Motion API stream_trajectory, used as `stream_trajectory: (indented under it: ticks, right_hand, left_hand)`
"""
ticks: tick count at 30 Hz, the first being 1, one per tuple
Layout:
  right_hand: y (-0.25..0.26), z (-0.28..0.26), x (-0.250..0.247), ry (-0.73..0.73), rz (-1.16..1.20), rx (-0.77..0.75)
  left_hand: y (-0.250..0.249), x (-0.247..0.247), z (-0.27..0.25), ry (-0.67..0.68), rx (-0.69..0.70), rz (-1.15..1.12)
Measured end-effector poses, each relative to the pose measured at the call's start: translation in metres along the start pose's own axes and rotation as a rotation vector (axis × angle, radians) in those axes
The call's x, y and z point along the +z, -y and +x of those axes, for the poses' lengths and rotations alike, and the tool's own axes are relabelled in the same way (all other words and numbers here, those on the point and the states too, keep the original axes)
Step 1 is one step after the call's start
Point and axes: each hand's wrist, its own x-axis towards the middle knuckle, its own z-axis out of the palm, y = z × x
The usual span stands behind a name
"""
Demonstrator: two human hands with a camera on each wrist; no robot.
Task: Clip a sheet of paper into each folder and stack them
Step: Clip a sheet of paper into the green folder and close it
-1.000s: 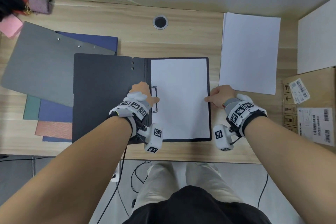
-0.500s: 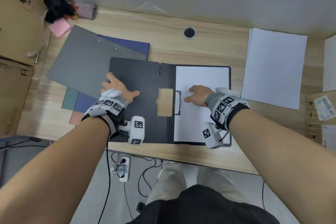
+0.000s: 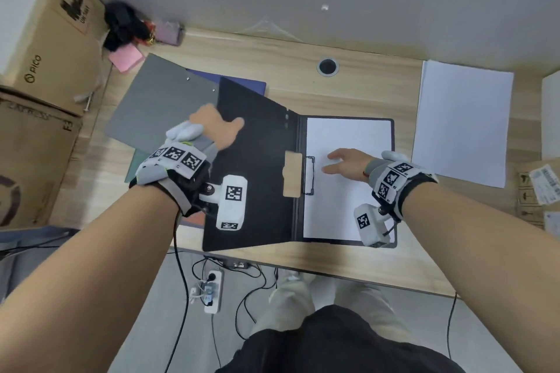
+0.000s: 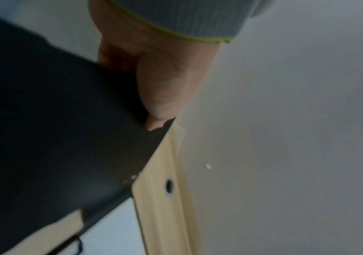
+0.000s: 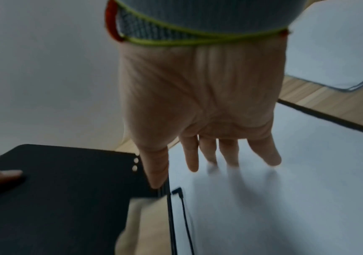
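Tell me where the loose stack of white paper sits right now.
In the head view, the loose stack of white paper lies on the wooden desk at the far right, just beyond the open black folder.

An office: wooden desk [image 3: 348, 94] with cable hole [image 3: 327, 66], folders [image 3: 157, 103], cardboard boxes [image 3: 51, 48].

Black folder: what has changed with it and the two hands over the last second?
The left hand left the clip, moved out to the folder's left cover, took hold of its edge and is lifting it to close. The right hand moved from the folder's right edge inward and now lies flat on the clipped sheet. The sheet, the paper stack and the grey folder stayed put.
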Motion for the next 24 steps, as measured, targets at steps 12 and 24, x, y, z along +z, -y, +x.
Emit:
stream_trajectory:
  ticks: [12, 24]
  right_hand:
    - [-0.056, -0.069, -0.069, -0.054, 0.806, -0.082]
    - [-0.098, -0.023, -0.028, -0.183, 0.282, 0.190]
  left_hand:
    - [-0.108, 0.053, -0.056, 0.333, 0.364, -0.113]
    - [-0.081, 0.139, -0.052, 0.453, -0.085, -0.084]
